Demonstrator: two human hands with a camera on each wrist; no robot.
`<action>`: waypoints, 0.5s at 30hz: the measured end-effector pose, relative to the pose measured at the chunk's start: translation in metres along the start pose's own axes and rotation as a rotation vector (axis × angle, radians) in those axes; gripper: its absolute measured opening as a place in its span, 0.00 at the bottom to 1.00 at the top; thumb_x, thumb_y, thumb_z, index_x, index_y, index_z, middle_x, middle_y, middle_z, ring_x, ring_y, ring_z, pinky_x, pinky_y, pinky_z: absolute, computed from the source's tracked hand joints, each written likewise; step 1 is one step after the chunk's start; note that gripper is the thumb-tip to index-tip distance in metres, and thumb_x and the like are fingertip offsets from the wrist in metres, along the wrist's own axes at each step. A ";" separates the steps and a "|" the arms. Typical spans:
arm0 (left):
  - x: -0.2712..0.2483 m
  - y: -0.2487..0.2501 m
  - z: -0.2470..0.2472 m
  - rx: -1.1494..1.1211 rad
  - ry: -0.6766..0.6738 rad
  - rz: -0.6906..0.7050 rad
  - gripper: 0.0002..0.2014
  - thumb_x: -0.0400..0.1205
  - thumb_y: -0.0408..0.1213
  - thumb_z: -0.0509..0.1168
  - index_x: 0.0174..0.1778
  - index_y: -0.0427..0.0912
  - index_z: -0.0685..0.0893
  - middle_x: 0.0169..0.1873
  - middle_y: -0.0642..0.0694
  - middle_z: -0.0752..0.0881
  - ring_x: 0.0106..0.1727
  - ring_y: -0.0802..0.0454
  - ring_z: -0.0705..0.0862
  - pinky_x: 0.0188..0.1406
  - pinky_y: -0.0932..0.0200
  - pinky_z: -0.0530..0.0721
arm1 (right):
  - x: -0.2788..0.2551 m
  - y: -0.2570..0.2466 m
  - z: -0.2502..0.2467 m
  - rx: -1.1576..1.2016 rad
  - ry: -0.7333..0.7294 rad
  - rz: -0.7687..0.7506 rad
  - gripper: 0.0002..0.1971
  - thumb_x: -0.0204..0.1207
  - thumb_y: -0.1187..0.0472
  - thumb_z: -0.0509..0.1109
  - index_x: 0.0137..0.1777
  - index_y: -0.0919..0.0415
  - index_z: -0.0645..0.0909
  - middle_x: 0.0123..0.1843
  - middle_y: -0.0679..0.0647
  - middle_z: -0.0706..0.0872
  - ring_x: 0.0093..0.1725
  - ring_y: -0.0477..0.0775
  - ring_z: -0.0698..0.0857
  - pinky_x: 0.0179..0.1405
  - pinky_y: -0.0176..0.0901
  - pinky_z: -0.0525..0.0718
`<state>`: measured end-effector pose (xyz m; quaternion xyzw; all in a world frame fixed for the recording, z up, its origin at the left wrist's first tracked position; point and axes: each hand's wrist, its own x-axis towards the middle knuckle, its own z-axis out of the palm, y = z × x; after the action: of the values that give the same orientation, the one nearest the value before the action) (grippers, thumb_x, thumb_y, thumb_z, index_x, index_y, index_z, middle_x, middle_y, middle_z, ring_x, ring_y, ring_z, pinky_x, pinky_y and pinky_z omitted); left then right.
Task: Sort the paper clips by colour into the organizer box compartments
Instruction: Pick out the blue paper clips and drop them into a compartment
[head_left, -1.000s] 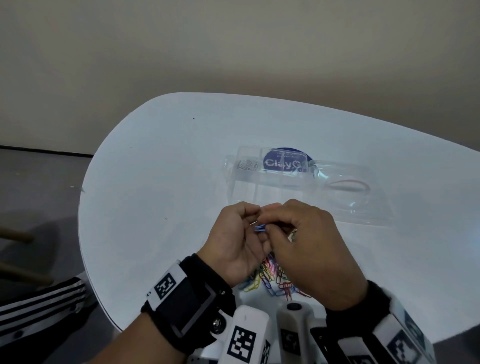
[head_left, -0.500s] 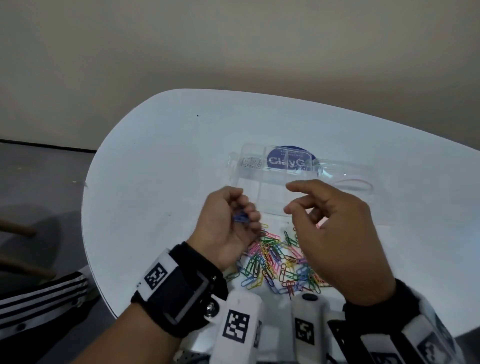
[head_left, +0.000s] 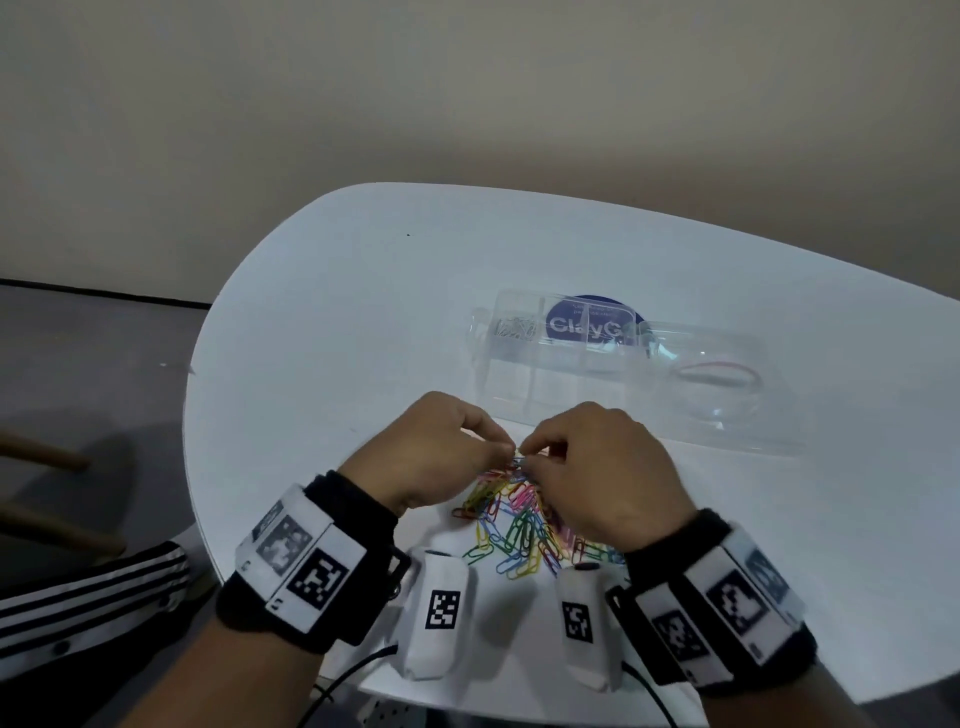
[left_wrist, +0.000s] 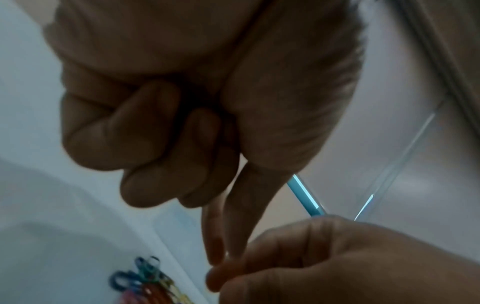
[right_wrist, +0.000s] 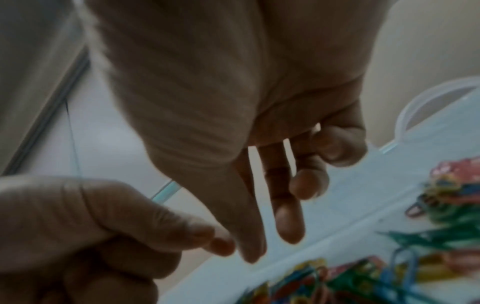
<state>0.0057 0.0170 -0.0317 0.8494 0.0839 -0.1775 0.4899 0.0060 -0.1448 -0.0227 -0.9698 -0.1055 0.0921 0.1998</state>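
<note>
A heap of coloured paper clips (head_left: 519, 525) lies on the white table (head_left: 337, 338) near its front edge. Just above the heap's far side, my left hand (head_left: 506, 448) and right hand (head_left: 529, 451) meet fingertip to fingertip. Both pinch one small blue paper clip (head_left: 519, 460) between them. In the left wrist view my left hand (left_wrist: 221, 261) has its other fingers curled into the palm; anything inside them is hidden. The right wrist view shows my right hand (right_wrist: 267, 246) with its outer fingers loose. The clear organizer box (head_left: 483, 358) stands beyond, with silver clips (head_left: 515, 328) in its far-left compartment.
The box's open clear lid (head_left: 753, 415) lies flat to the right with a red rubber band (head_left: 717, 373) on it. A blue round label (head_left: 587, 325) shows through the box. Wooden chair legs (head_left: 41, 452) and a striped trouser leg (head_left: 93, 597) are left of the table.
Half a second ago my hands were apart, the left holding blue clips in its curled fingers and the right lifted open. Now they have come together low over the heap, fingertips touching.
</note>
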 end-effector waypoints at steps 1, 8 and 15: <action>0.000 -0.001 0.000 0.037 -0.004 0.001 0.03 0.77 0.41 0.76 0.41 0.46 0.93 0.28 0.57 0.87 0.30 0.68 0.83 0.33 0.68 0.76 | 0.004 -0.003 0.002 -0.030 -0.051 -0.003 0.10 0.77 0.50 0.70 0.55 0.42 0.89 0.55 0.43 0.90 0.55 0.52 0.86 0.49 0.43 0.81; 0.000 0.001 0.010 0.202 -0.010 -0.018 0.04 0.73 0.40 0.79 0.40 0.45 0.92 0.21 0.56 0.82 0.20 0.65 0.78 0.21 0.71 0.73 | 0.014 -0.003 0.003 -0.157 -0.151 0.048 0.08 0.72 0.60 0.70 0.50 0.52 0.85 0.51 0.51 0.88 0.50 0.57 0.86 0.42 0.43 0.78; 0.005 -0.001 0.024 0.310 0.044 -0.006 0.05 0.71 0.39 0.76 0.31 0.49 0.88 0.33 0.54 0.89 0.42 0.53 0.88 0.47 0.53 0.88 | 0.012 0.007 0.006 -0.003 -0.169 0.080 0.05 0.70 0.64 0.69 0.39 0.55 0.86 0.42 0.50 0.89 0.45 0.54 0.87 0.40 0.42 0.82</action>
<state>0.0051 -0.0036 -0.0454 0.9183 0.0686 -0.1713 0.3502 0.0176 -0.1458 -0.0328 -0.9622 -0.0832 0.1816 0.1850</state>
